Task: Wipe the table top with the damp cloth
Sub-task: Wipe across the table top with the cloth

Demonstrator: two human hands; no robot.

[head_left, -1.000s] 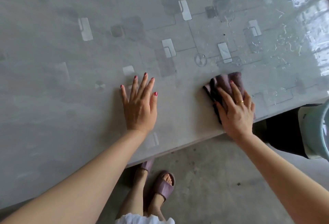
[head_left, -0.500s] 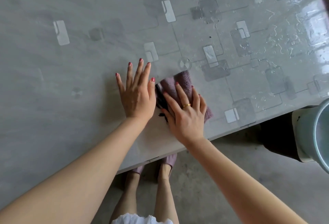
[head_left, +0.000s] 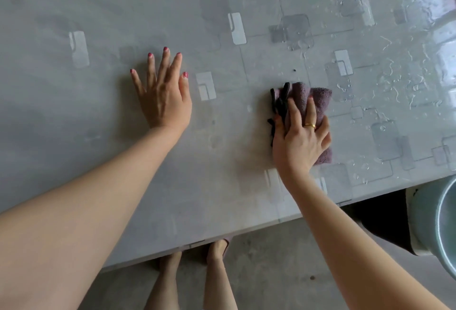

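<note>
The grey table top [head_left: 98, 137] with a square pattern fills most of the head view; its right part is wet and shiny. A folded purple cloth [head_left: 318, 102] with a dark edge lies on it right of centre. My right hand [head_left: 299, 137] presses flat on the cloth, fingers spread over it, a gold ring on one finger. My left hand [head_left: 165, 95] rests flat on the bare table to the left, fingers apart, holding nothing.
The table's near edge [head_left: 246, 232] runs diagonally across the lower part. A pale green bucket [head_left: 436, 223] stands off the table's right corner on the concrete floor. My feet [head_left: 217, 250] show under the edge. Water streaks [head_left: 394, 82] lie right of the cloth.
My right hand has slid the cloth to the right, away from my left hand, which it was next to half a second ago. The left hand stays flat on the table.
</note>
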